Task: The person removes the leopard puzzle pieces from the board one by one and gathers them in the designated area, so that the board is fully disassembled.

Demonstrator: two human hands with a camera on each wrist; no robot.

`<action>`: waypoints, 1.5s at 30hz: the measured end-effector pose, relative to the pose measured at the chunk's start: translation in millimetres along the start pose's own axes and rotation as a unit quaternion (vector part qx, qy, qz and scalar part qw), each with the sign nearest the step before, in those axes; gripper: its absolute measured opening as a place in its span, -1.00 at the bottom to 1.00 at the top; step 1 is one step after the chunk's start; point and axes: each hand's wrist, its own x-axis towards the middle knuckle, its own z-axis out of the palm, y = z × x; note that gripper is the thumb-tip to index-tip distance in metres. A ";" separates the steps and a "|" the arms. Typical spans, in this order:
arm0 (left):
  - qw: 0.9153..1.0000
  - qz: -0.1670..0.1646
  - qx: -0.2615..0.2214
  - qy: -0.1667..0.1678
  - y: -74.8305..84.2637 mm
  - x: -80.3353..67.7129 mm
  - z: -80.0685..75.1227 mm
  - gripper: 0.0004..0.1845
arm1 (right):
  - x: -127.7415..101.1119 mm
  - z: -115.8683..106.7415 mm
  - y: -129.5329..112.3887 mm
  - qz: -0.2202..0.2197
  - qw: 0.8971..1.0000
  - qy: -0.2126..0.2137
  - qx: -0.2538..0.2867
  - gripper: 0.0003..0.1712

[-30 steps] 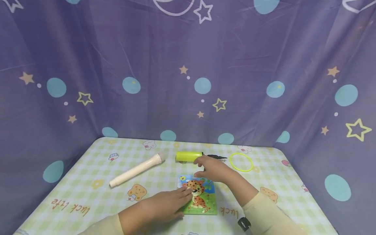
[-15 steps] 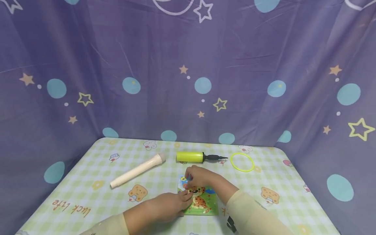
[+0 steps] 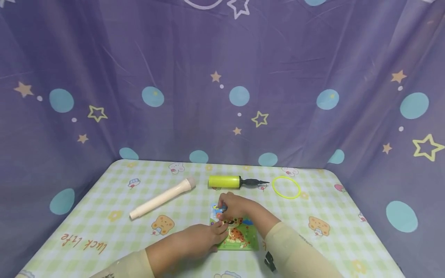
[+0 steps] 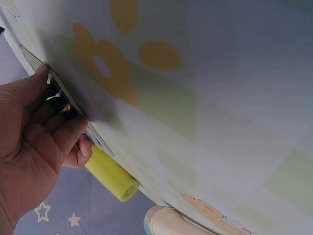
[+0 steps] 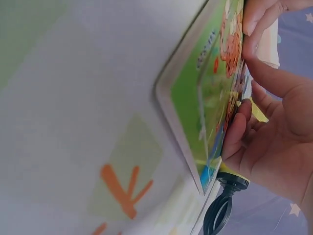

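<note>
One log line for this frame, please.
left hand: on puzzle | right hand: fingers at puzzle top | pump, tube, ring: untouched

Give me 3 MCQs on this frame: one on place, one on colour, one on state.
1. What lies right of the pump?
A. tube
B. ring
C. puzzle

2. What colour is the ring?
A. red
B. yellow-green
C. white

3. How does the puzzle lie?
A. flat on the table
B. lifted off it
C. upright against the curtain

Answers: 1 B, the ring sits just past the pump's black nozzle. 2 B, a thin yellow-green hoop. 3 A, it lies flat with the left hand and right hand on it.
</note>
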 end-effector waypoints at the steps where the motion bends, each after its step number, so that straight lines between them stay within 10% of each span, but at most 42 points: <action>1: 1.000 -0.002 -0.002 -0.001 0.2 -0.3 -0.8 -0.38 | -0.3 -0.5 -0.4 -0.002 1.000 0.000 0.002 -0.64; 29: 0.999 -0.015 -0.002 -0.030 3.3 1.4 -7.8 -0.41 | -7.5 -1.4 5.1 -0.017 0.994 0.054 0.091 -0.76; 39: 0.999 -0.017 -0.010 -0.029 3.8 3.2 -5.8 -0.40 | -23.3 -28.7 29.3 -0.032 0.960 0.049 0.273 -0.79; 45: 0.999 -0.024 -0.017 -0.032 3.8 1.9 -4.1 -0.41 | -38.7 -53.3 57.5 -0.002 0.962 0.049 0.270 -0.75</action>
